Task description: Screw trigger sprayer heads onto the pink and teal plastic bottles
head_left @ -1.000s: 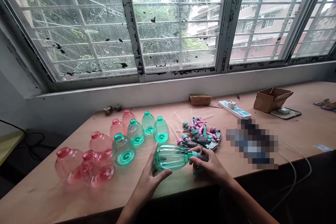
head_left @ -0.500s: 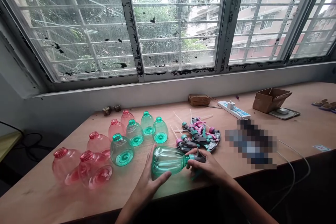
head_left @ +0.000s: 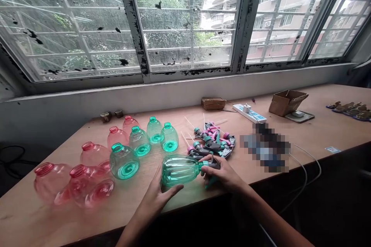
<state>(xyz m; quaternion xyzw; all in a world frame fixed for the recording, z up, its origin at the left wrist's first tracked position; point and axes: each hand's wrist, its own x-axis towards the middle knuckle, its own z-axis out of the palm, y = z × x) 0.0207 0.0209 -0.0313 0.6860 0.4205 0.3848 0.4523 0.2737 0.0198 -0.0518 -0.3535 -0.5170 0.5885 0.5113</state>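
Green bottle [head_left: 181, 170] lies on its side between the two hands, above the near edge of the wooden table [head_left: 58, 220], its base toward the left hand [head_left: 156, 193] and its neck toward the right hand [head_left: 227, 173]. The left hand is half open, cupped around the base end, with fingers behind and the thumb along the lower near side. The right hand is closed around one dark spray head [head_left: 213, 165] at the bottle's neck, thumb and fingers bent about it; a green trigger piece [head_left: 212, 181] hangs beneath. Whether the bottle touches the table I cannot tell. Beyond it and to the left stand nine more bottles, necks up and uncapped: four green bottles [head_left: 126, 162] nearest, and five pink bottles [head_left: 95, 156] farther left. Just behind the right hand lies one pile of spray heads [head_left: 213, 144] in grey, pink and green, with thin tubes sticking out; they overlap too much to count. Farther back are two small dark blocks [head_left: 106, 116], one brown packet [head_left: 213, 103], one power strip [head_left: 255, 115] bearing one white plug [head_left: 246, 108], and one open cardboard box [head_left: 282, 104]. One long window [head_left: 188, 34] runs behind everything.
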